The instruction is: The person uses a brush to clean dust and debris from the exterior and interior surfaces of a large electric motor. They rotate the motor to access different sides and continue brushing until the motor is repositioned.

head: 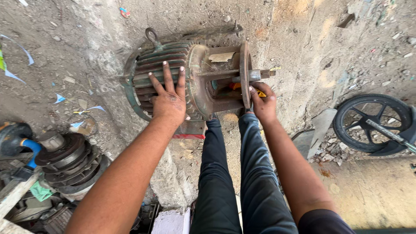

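Observation:
A large rusty green electric motor [190, 73] lies on its side on the dirt ground, its finned body to the left and its shaft [255, 74] pointing right. My left hand [170, 97] lies flat on the finned casing with fingers spread. My right hand [262, 102] is closed around a yellow-handled tool [260, 92] at the round end flange [245, 73], just under the shaft. My legs in dark trousers [236, 173] reach toward the motor's underside.
A stack of dark pulleys and metal parts [67, 160] with a blue hose [32, 149] sits at the lower left. A black wheel with tyre [375, 123] lies at right. Concrete slabs [320, 130], paper scraps and stones litter the ground.

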A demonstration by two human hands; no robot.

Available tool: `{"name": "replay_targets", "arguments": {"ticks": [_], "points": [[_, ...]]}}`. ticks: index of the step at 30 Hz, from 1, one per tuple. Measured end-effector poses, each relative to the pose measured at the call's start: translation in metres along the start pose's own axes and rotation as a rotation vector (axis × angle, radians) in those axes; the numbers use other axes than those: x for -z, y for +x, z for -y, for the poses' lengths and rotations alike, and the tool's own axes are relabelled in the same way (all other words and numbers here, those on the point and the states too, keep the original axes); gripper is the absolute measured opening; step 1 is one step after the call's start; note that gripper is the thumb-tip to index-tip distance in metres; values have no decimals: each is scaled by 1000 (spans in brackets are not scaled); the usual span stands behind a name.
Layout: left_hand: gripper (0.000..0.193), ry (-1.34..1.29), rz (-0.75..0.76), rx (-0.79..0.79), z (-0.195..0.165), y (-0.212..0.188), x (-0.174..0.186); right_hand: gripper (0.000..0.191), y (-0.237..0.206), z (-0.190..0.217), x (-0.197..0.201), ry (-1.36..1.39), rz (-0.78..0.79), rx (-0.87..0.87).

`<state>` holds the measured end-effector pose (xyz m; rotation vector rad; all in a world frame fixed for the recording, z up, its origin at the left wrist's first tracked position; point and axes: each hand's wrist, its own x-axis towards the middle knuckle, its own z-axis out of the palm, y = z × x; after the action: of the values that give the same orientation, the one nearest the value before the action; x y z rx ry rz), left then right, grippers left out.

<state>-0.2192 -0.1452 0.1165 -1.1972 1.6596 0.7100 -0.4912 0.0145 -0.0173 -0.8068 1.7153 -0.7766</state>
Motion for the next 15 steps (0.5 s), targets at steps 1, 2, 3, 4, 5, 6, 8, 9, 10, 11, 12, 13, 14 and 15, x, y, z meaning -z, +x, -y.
{"name": "replay_targets", "arguments": {"ticks": [1, 2, 3, 4, 5, 6, 8, 9, 10, 11, 12, 13, 14, 15], "points": [[100, -13, 16, -1, 0, 0, 0, 24, -1, 3, 0, -83, -15, 103], [100, -22, 31, 0, 0, -1, 0, 25, 1, 6, 2, -14, -11, -73], [101, -26, 48, 1, 0, -1, 0, 25, 3, 10, 5, 60, -6, -250], [105, -36, 66, 1, 0, -1, 0, 26, 6, 13, 8, 136, 2, -431], [109, -44, 86, 1, 0, -1, 0, 26, 9, 16, 10, 129, 38, -472], [114, -54, 107, 2, 0, -1, 0, 26, 12, 18, 12, 121, 75, -512], [103, -38, 42, -1, 0, -1, -1, 27, 16, 20, 13, 65, 125, -414], [98, -29, 5, -1, 1, -1, -1, 28, 17, 20, 12, 18, 136, -275], [100, -27, 18, -1, 1, -1, -1, 29, 16, 20, 10, -30, 146, -137], [102, -29, 34, -1, 1, 0, -2, 29, 15, 19, 8, -84, 112, -16], [104, -32, 50, -3, 1, 0, -2, 28, 13, 18, 6, -138, 78, 105], [103, -23, 37, -2, 2, 0, -3, 28, 11, 17, 4, -192, 45, 232], [101, -18, 21, -2, 2, 1, -4, 26, 9, 15, 3, -108, 68, 95], [99, -13, 8, -6, 2, 1, -5, 24, 8, 14, 3, -26, 90, -46]]}}
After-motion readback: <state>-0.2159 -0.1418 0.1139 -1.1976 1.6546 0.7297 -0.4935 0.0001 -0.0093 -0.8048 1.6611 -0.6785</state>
